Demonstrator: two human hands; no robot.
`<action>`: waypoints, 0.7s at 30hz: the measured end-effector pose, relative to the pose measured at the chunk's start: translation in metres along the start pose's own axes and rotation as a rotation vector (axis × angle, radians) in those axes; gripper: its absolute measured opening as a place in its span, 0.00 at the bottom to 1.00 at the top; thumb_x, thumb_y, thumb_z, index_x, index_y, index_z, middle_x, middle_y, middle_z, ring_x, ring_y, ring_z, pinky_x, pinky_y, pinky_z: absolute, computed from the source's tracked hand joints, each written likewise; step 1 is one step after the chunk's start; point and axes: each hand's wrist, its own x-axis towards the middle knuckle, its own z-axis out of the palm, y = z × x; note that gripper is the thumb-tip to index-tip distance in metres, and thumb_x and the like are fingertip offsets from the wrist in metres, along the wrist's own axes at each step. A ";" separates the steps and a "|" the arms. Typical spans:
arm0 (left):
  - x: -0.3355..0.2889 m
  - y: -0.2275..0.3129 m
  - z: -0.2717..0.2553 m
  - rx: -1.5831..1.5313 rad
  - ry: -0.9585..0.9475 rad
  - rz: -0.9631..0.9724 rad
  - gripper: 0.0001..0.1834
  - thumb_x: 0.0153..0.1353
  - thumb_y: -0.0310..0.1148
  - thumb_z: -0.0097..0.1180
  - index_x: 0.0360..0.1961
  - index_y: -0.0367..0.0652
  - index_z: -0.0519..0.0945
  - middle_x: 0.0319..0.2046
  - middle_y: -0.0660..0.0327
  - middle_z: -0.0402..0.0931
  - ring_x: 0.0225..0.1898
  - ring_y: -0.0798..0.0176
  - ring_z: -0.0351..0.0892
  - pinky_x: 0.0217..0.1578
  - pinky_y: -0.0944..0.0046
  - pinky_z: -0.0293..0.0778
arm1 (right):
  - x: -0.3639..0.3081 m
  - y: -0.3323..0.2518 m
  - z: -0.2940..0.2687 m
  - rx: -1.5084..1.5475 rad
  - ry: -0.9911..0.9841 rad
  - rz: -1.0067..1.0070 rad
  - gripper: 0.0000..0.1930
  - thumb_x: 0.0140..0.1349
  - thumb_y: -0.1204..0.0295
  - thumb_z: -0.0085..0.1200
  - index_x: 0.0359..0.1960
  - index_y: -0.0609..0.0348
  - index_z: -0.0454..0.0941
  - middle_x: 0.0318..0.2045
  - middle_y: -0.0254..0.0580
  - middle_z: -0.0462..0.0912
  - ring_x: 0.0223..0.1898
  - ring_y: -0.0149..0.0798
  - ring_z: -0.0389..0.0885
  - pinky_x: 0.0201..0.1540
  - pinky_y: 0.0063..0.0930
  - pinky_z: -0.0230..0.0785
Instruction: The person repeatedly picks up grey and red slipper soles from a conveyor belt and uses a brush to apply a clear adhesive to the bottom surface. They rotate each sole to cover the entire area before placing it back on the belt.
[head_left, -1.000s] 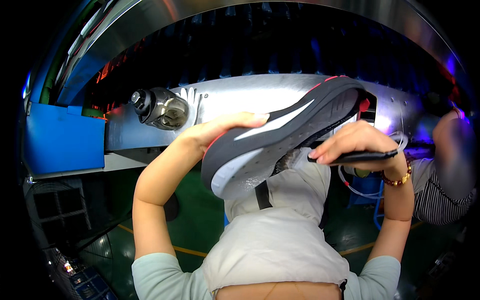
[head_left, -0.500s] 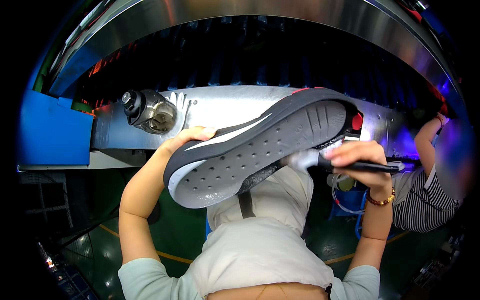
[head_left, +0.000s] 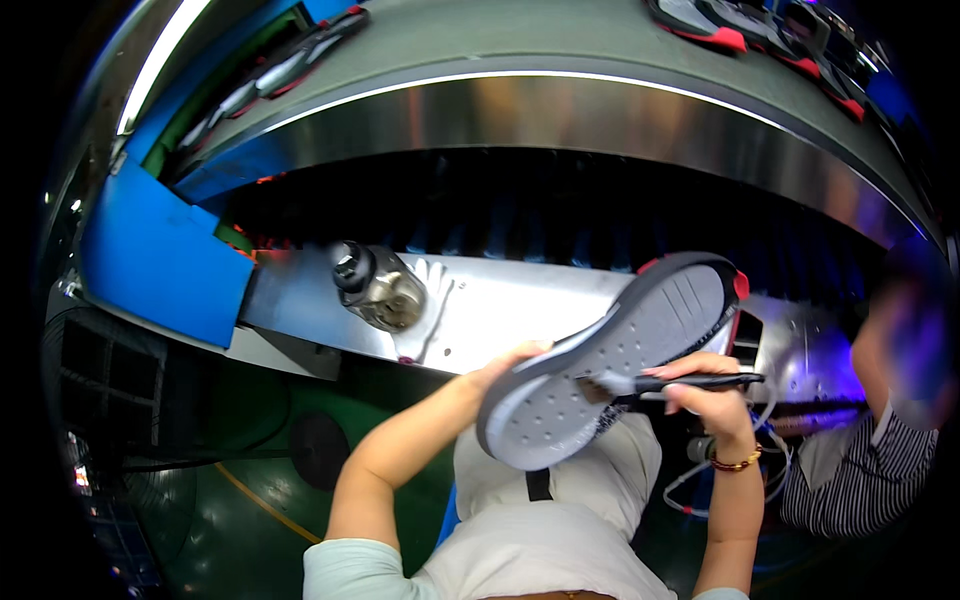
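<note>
Shoe sole [head_left: 622, 348], right of frame centre: our left hand [head_left: 508, 362] grips its edge, our right hand [head_left: 714, 398] pinches a brush [head_left: 648, 384] over its middle; heel faintly glossy, toe duller, we judge the brushing partly done

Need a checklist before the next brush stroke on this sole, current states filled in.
1. Sole supported: ok. The left hand holds the edge of the grey-and-black shoe sole with red accents.
2. Brush secured: ok. The right hand grips the black-handled brush with pale bristles.
3. Bristles positioned: ok, over the dimpled grey face; firm contact, cannot tell.
4. Coating even: cannot tell.
5. Right wrist free of jewellery: not ok, red-and-gold beaded bracelet.
6. Sole clear of the dark translucent bottle and white glove: ok, both apart to its left.
</note>
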 end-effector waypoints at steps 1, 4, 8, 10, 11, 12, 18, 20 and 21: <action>0.004 -0.001 -0.002 -0.030 -0.117 -0.016 0.23 0.49 0.43 0.53 0.44 0.40 0.73 0.37 0.56 0.75 0.34 0.65 0.76 0.38 0.68 0.72 | -0.003 0.005 -0.012 0.041 0.075 -0.009 0.08 0.49 0.82 0.52 0.33 0.66 0.76 0.30 0.45 0.80 0.22 0.26 0.74 0.25 0.16 0.68; 0.008 -0.003 -0.002 -0.245 -0.281 0.002 0.21 0.53 0.38 0.50 0.45 0.38 0.72 0.37 0.55 0.76 0.34 0.65 0.78 0.38 0.69 0.73 | -0.004 0.029 -0.035 -0.148 0.536 -0.170 0.07 0.52 0.79 0.50 0.33 0.66 0.75 0.32 0.45 0.79 0.19 0.23 0.70 0.22 0.11 0.64; 0.013 -0.012 0.002 -0.147 -0.246 0.107 0.22 0.53 0.39 0.50 0.46 0.38 0.71 0.37 0.55 0.76 0.34 0.64 0.78 0.38 0.69 0.74 | 0.008 0.059 -0.005 -0.436 0.835 -0.297 0.10 0.51 0.82 0.52 0.37 0.66 0.75 0.33 0.40 0.77 0.28 0.26 0.74 0.32 0.16 0.66; 0.006 0.000 -0.003 -0.092 -0.309 0.139 0.22 0.53 0.40 0.50 0.46 0.37 0.72 0.37 0.54 0.76 0.34 0.64 0.78 0.38 0.68 0.74 | -0.012 0.033 0.025 -0.274 0.543 -0.173 0.11 0.47 0.83 0.54 0.35 0.67 0.75 0.32 0.45 0.78 0.28 0.29 0.76 0.32 0.16 0.68; -0.003 0.008 -0.007 -0.058 -0.343 0.149 0.21 0.53 0.40 0.50 0.45 0.37 0.72 0.37 0.54 0.76 0.34 0.64 0.78 0.38 0.68 0.74 | -0.028 0.024 0.019 -0.161 0.349 -0.156 0.09 0.48 0.80 0.55 0.33 0.67 0.74 0.34 0.53 0.78 0.12 0.24 0.69 0.13 0.11 0.59; -0.014 0.017 -0.004 0.021 -0.247 0.283 0.22 0.54 0.41 0.48 0.45 0.35 0.71 0.37 0.53 0.76 0.34 0.63 0.78 0.37 0.66 0.74 | -0.041 0.023 0.012 0.089 0.283 -0.236 0.09 0.48 0.78 0.56 0.32 0.67 0.74 0.33 0.56 0.78 0.11 0.24 0.69 0.13 0.11 0.59; -0.050 0.127 0.037 0.009 -0.136 1.089 0.28 0.57 0.48 0.39 0.50 0.34 0.63 0.44 0.51 0.66 0.42 0.56 0.66 0.43 0.59 0.62 | -0.061 0.041 -0.017 0.601 0.488 -0.252 0.08 0.54 0.77 0.50 0.35 0.65 0.72 0.37 0.61 0.76 0.12 0.25 0.64 0.16 0.13 0.57; -0.028 0.193 0.053 -0.113 -0.312 1.187 0.32 0.58 0.51 0.36 0.54 0.36 0.57 0.51 0.50 0.56 0.51 0.53 0.54 0.50 0.53 0.50 | -0.064 0.051 -0.019 0.624 0.523 -0.229 0.08 0.54 0.76 0.50 0.36 0.65 0.72 0.37 0.59 0.76 0.12 0.25 0.65 0.17 0.14 0.58; -0.023 0.228 0.061 -0.158 -0.490 1.171 0.34 0.58 0.53 0.35 0.56 0.37 0.53 0.54 0.50 0.52 0.55 0.51 0.48 0.54 0.51 0.43 | -0.062 0.052 -0.018 0.642 0.527 -0.222 0.08 0.54 0.76 0.50 0.36 0.65 0.72 0.37 0.59 0.76 0.12 0.26 0.65 0.18 0.14 0.58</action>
